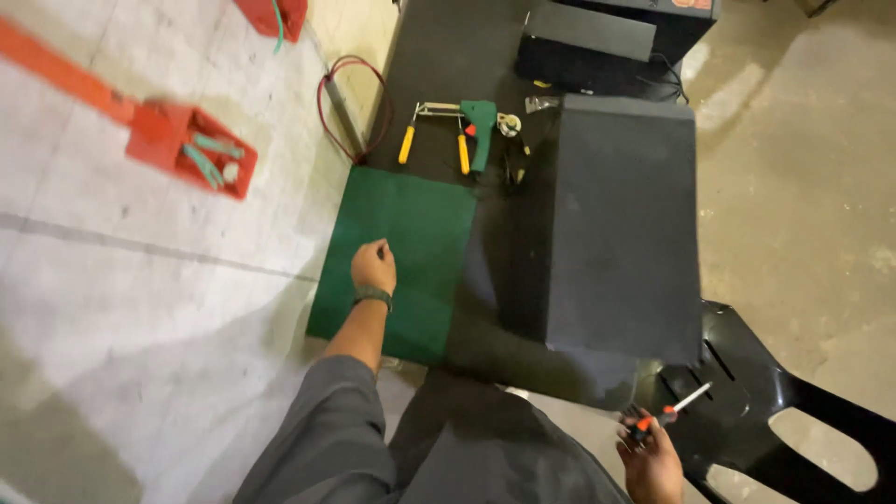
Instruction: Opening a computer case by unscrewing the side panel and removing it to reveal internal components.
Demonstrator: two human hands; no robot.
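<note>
Head view, looking down at a concrete floor (140,280). The person's left hand (373,266) hangs over a green mat (411,224), fingers curled together into a loose fist, holding nothing visible; a dark band sits on the wrist and a grey sleeve covers the upper arm. The right hand (651,457) is low at the bottom edge, fingers clamped on a screwdriver (667,413) with an orange and black handle, its metal shaft pointing up and to the right, over a black plastic chair (775,401). Just right of the mat stands a big black box (621,224), its near corner close to the right hand. Behind the mat, on a dark sheet, lie pliers with yellow handles (434,131) and a green tool (481,126) touching them, small bits beside those too blurred to tell. A red cable (350,103) loops at the left of the sheet. Another black case (616,37) sits at the top. Far left, an orange tray (196,149) holds greenish pieces, well apart from both hands.
</note>
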